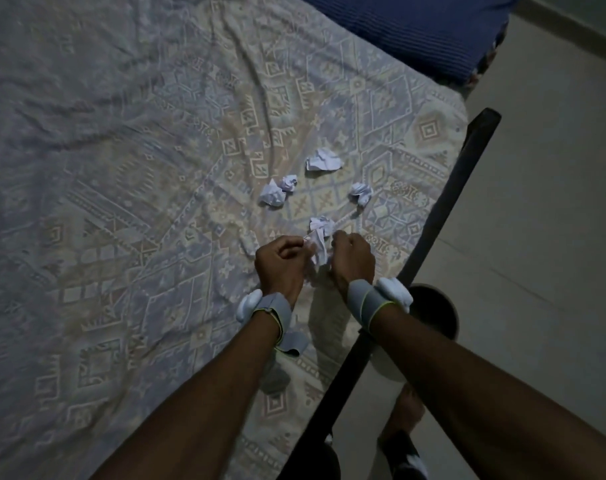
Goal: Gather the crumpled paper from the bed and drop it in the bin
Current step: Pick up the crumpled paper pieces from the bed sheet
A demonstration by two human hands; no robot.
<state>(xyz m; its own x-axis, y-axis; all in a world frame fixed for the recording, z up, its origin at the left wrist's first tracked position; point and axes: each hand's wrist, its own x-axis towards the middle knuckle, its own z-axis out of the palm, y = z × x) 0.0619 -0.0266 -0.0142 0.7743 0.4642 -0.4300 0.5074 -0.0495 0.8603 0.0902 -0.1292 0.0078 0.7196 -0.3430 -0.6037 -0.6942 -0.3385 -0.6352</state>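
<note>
Several white crumpled paper balls lie on the patterned bed sheet (156,202): one large ball (324,160) farthest away, a pair (277,192) to the left, one (361,192) to the right. The nearest piece of crumpled paper (319,237) is pinched between both hands. My left hand (281,259) grips its left side and my right hand (352,258) grips its right side, both with fingers closed. A round bin (436,313) stands on the floor beside the bed, just right of my right wrist, partly hidden by my forearm.
A dark bed-frame rail (461,174) runs diagonally along the mattress edge between sheet and floor. A blue pillow (416,26) lies at the head of the bed. Pale floor (537,237) spreads to the right. My feet (405,441) show below the bin.
</note>
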